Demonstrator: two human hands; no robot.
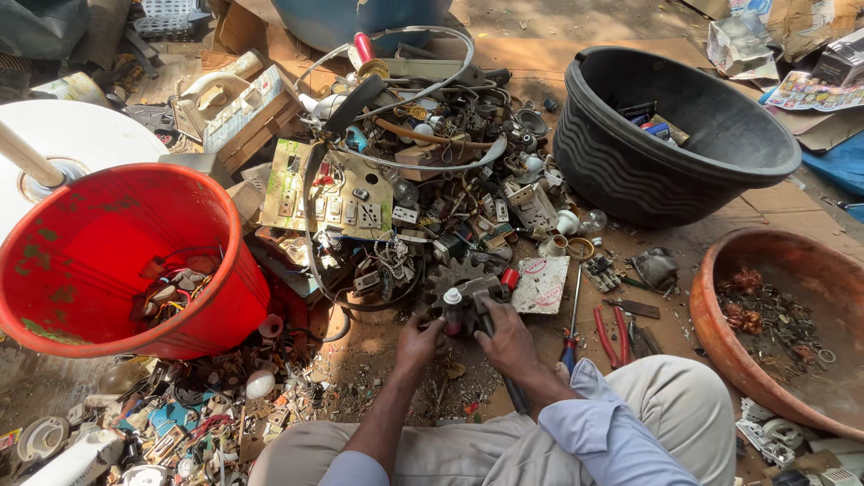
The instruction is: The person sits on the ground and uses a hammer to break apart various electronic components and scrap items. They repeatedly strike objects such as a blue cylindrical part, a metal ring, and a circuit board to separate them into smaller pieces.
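At lower centre, the left hand (419,340) and right hand (506,337) both clasp a toothed metal gear assembly (461,286) (likely heavy, rigid, sharp-edged), best gripped by its body.

Not much packaging here tbh. There's a crumpled printed wrapper (740,43) top right past the black tub, a colourful glossy leaflet (814,92) beside it, and a small white card with pink markings (542,284) lying mid-pile.
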